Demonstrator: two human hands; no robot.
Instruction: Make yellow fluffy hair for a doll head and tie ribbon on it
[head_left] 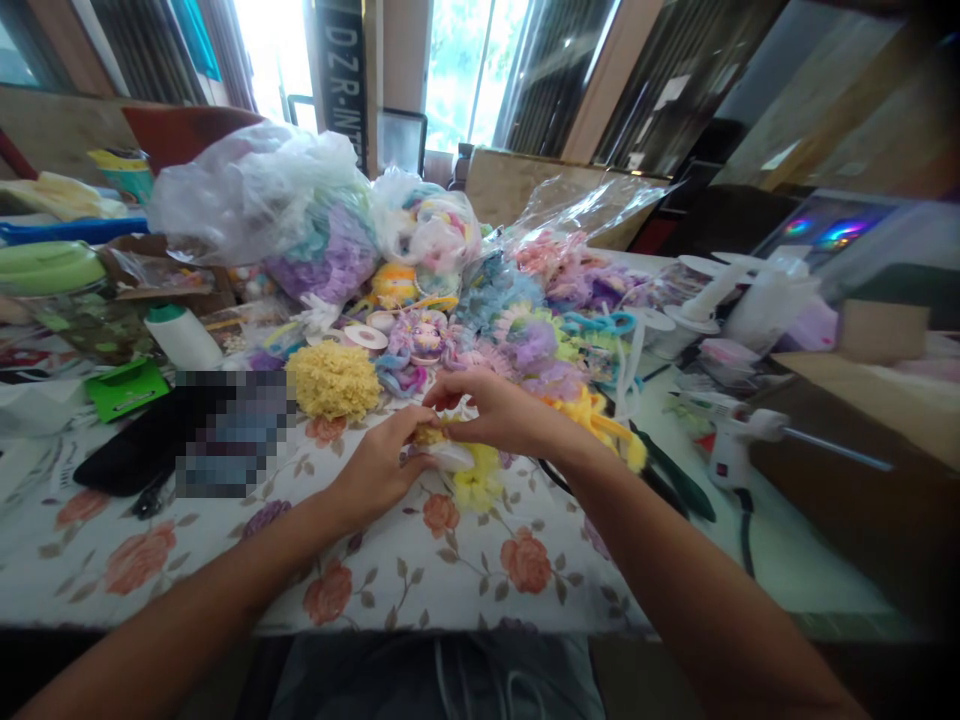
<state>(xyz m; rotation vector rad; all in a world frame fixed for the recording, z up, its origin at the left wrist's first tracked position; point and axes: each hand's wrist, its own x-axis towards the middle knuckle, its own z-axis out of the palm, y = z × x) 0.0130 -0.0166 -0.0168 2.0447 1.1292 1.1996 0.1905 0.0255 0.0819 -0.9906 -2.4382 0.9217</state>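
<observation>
Working over the floral tablecloth [420, 585], we pinch a yellow frilly piece [471, 478] with our left hand [382, 468], fingers closed on its end, just below the yellow pom-pom [334, 380]; our right hand [501, 410] grips it too, the glue gun [731, 440] farther right.

We see a floral-clothed surface [450, 575] crowded with pastel pom-poms [525, 330], a yellow fluffy ball [334, 378], two stuffed plastic bags [262, 200], a white thread spool [180, 335], a green card [126, 388] and a glue gun [731, 440].
</observation>
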